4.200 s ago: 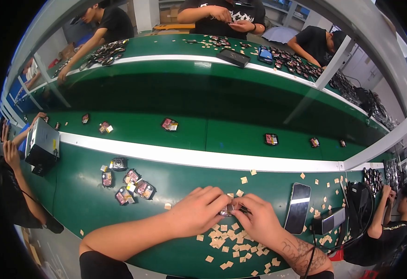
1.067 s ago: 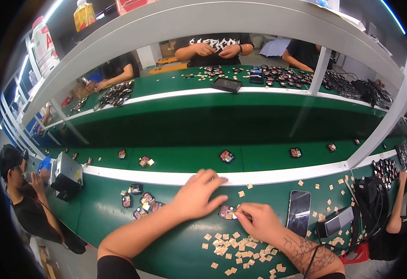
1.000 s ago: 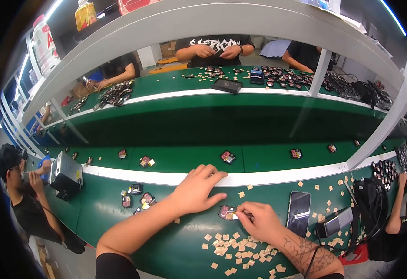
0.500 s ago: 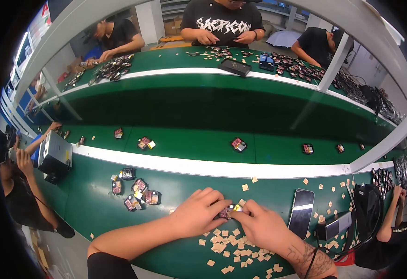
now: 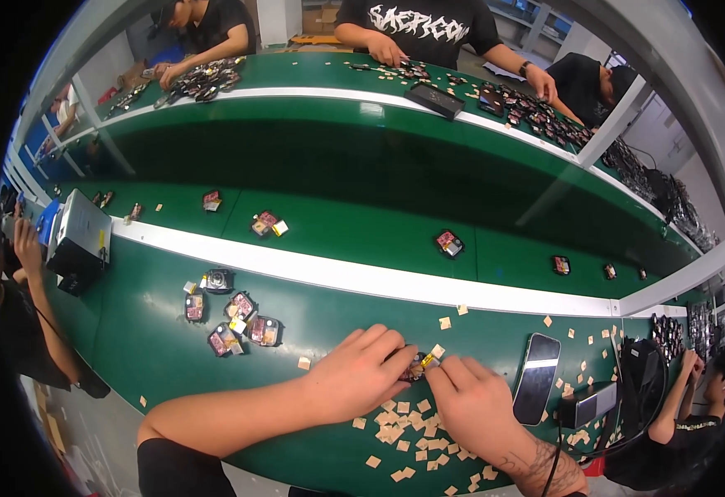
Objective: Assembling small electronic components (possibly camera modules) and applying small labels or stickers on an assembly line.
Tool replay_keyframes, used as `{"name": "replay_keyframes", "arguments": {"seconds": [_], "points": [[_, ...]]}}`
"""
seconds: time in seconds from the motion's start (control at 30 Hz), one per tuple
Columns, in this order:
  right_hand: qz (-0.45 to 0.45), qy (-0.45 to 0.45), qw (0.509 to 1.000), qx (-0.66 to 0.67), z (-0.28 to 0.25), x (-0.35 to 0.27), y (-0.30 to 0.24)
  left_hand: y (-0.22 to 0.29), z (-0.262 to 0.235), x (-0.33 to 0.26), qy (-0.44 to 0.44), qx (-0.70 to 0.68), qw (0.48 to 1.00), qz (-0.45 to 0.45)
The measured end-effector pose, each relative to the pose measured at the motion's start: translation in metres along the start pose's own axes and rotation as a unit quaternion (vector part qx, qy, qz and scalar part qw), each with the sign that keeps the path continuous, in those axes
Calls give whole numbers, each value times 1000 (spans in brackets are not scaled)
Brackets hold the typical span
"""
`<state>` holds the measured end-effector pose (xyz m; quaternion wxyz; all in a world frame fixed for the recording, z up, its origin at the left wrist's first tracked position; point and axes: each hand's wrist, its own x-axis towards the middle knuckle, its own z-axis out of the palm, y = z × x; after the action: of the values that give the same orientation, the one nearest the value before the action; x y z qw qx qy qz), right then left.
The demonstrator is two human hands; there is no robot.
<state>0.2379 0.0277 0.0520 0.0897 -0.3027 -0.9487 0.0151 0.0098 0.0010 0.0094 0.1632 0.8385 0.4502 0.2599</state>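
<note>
Between my hands is a small dark electronic device (image 5: 414, 369) with an exposed circuit board. My left hand (image 5: 364, 369) is closed around its left side, the fingers curled over it. At its right edge, my right hand (image 5: 472, 401) pinches near a small silver piece with yellow tape (image 5: 432, 358). My fingertips partly hide both parts. Just below lie many square beige pads (image 5: 397, 424), loosely heaped on the green table. To the left sits a group of similar opened devices (image 5: 240, 306) with reddish boards and silver pieces.
A phone (image 5: 537, 379) and a black box-shaped device with a cable (image 5: 589, 404) lie on the right. Beyond a white rail (image 5: 362, 277), more devices (image 5: 448, 243) rest spaced along a green belt. Co-workers sit across and on both sides; a grey metal case (image 5: 81, 240) stands left.
My view has tilted a little, shifting the scene. Both hands stay at the device, and its yellow-taped piece shows more plainly. Across the belt, a person's hands have moved apart over the parts.
</note>
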Motion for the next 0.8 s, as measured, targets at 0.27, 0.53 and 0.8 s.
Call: {"name": "replay_keyframes", "arguments": {"seconds": [0.27, 0.53, 0.8], "points": [[10, 10, 1000, -25, 2, -1, -9, 1, 4, 1, 14, -7, 1000, 6], [143, 50, 950, 274, 27, -8, 12, 2, 1, -1, -4, -25, 1000, -17], [117, -44, 897, 424, 5, -6, 35, 1, -1, -1, 17, -38, 999, -29]]}}
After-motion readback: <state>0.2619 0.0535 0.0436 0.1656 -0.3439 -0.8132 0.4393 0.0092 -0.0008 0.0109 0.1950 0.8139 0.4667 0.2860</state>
